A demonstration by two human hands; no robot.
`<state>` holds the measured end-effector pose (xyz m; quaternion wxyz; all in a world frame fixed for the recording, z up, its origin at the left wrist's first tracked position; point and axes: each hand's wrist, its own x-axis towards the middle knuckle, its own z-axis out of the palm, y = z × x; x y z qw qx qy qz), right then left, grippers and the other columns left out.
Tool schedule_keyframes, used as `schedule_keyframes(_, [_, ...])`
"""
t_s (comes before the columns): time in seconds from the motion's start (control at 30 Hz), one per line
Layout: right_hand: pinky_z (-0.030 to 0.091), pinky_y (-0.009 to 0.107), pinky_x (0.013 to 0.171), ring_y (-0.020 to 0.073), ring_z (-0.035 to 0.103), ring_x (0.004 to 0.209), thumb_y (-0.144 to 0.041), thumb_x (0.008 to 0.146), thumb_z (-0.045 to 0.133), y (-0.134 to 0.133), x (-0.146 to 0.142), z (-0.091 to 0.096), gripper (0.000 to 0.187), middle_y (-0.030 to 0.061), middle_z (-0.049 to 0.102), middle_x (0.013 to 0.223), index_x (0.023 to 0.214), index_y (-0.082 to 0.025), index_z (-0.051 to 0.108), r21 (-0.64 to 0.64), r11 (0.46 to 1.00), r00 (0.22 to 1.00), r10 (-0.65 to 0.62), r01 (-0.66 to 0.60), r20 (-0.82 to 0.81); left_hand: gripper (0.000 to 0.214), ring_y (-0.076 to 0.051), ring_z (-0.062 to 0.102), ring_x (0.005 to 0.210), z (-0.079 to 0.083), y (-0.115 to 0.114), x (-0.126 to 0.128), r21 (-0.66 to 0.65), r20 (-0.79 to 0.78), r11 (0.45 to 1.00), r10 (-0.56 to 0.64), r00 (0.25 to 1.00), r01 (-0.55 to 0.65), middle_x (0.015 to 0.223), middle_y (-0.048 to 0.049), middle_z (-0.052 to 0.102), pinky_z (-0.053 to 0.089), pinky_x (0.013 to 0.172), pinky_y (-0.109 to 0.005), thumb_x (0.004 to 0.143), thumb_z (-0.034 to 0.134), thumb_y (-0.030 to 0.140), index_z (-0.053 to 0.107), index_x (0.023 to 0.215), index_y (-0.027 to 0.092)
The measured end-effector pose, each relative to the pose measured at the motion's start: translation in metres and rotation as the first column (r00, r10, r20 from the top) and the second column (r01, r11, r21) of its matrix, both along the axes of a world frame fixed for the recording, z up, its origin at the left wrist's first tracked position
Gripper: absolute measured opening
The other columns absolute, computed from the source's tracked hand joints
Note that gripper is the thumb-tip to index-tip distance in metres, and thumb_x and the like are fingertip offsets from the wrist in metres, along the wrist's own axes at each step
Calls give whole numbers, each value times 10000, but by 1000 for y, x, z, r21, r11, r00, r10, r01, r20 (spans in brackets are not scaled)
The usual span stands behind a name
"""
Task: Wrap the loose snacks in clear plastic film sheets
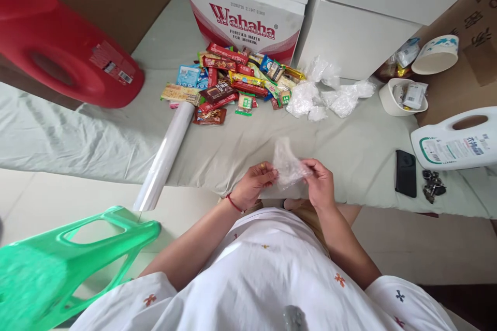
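Observation:
A clear, crinkled plastic bag (288, 163) hangs between my two hands just above the front edge of the cloth-covered surface. My left hand (254, 181) pinches its left side, thumb against fingers. At its right side, my right hand (319, 182) grips the edge the same way. Beyond them, a heap of wrapped snack bars (236, 80) lies against a printed carton. Several crumpled clear plastic bags (310, 98) rest to the right of the snacks. A roll of clear plastic film (166, 152) lies to the left, its near end past the surface's edge.
A red jug (77, 46) stands at left, above a green plastic stool (50, 264). The Wahaha carton (248, 20) and white boxes (357, 20) line the back. On the right are a paper bowl (437, 56), white container (398, 106), detergent bottle (458, 139), phone (406, 173) and keys (433, 186).

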<state>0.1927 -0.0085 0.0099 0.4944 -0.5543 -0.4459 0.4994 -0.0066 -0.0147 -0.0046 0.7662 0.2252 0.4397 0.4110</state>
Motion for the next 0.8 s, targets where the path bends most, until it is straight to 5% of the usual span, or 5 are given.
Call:
schedule_keyframes(0.17, [269, 201, 430, 80, 371, 541, -595, 704, 845, -2, 9, -16, 447, -27, 564, 760, 828, -226, 625, -338, 935, 963, -186, 112, -195, 342, -111, 637, 758, 3, 3, -1, -47, 171, 993, 116, 978, -109, 812, 17, 667, 558, 759, -267, 614, 933, 272, 654, 785, 174])
schedule_keyframes(0.37, [526, 401, 857, 218, 569, 953, -383, 867, 757, -6, 19, -12, 388, 109, 609, 1310, 1238, -284, 705, 275, 955, 785, -84, -112, 613, 360, -145, 663, 815, 1, 2, -1, -54, 212, 996, 80, 974, -70, 896, -39, 712, 577, 763, -287, 642, 911, 317, 601, 743, 166])
schedule_keyframes(0.5, [492, 453, 924, 263, 561, 998, -287, 960, 613, 0, 17, -8, 182, 73, 701, 1005, 1009, -306, 787, 310, 883, 664, 3, -353, 748, 485, -163, 661, 884, 3, -2, 0, -16, 131, 996, 86, 988, -84, 1024, -37, 700, 592, 752, -307, 684, 912, 489, 612, 926, 194])
schedule_keyframes(0.67, [501, 400, 861, 225, 591, 904, -354, 928, 670, 3, 2, -16, 125, 47, 702, 915, 963, -280, 764, 264, 956, 846, -33, -129, 533, 564, -133, 637, 746, 1, -5, 1, 84, -43, 996, -21, 999, 25, 874, -24, 698, 513, 662, -245, 581, 983, 417, 658, 960, 155])
schedule_keyframes(0.8, [444, 258, 582, 119, 514, 636, -416, 810, 759, 9, -1, -24, 192, -22, 636, 778, 857, -246, 683, -56, 976, 977, -211, 209, -27, 463, -70, 495, 526, -5, -5, -5, 99, -70, 995, 10, 998, -3, 618, 46, 571, 406, 525, -220, 662, 920, 500, 634, 791, 159])
